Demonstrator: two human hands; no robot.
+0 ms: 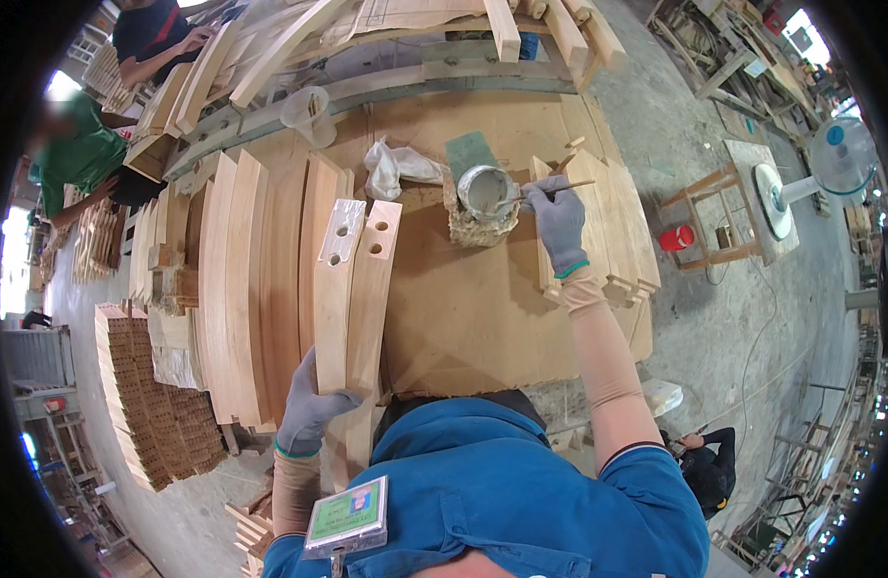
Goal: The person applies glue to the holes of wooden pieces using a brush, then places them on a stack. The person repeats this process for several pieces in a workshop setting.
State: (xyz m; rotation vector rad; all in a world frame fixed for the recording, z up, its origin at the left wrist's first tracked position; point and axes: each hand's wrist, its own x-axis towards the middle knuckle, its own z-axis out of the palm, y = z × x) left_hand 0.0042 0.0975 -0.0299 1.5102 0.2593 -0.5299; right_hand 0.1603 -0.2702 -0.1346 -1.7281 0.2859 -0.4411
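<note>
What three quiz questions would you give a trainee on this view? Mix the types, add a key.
1. Multiple choice: what does the right hand hold?
a) a hammer
b) a thin stick
c) a cup

2. True or false: the white cloth lies on the right side of the pot.

3. Count: how many holes show in the shiny-ended wooden piece gripped by the left hand?

Key: 1 b, a thin stick; 2 false, the white cloth lies left of the pot; 3 two.
</note>
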